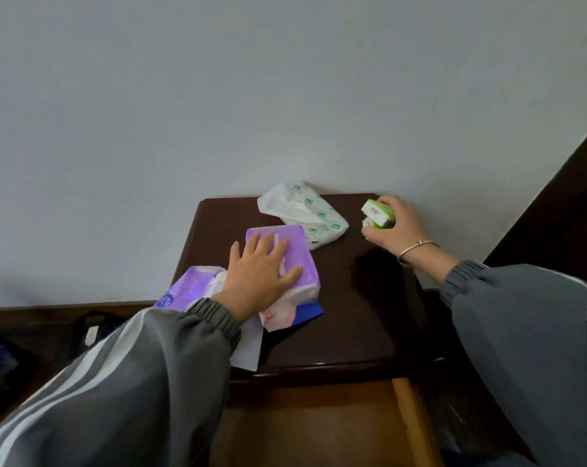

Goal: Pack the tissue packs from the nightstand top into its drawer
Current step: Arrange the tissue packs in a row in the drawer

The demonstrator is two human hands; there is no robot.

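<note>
A plain pale grey wall (285,79) fills the upper part, a dark wooden panel (561,203) rises at the right edge, and a black bag (93,328) lies low on the left.

My left hand (261,281) lies flat, fingers spread, on a purple tissue pack (300,238) on the dark nightstand top (359,318). That pack rests on something blue (310,313) and a white sheet of paper (250,347). A second purple pack (192,286) sits just left of it, partly under my grey striped sleeve (133,375). A crumpled white pack with green print (302,214) lies near the wall. My right hand (394,229), a bracelet (416,247) on its wrist, grips a small green-and-white pack (378,214). Below, the drawer (319,429) stands open.
</note>
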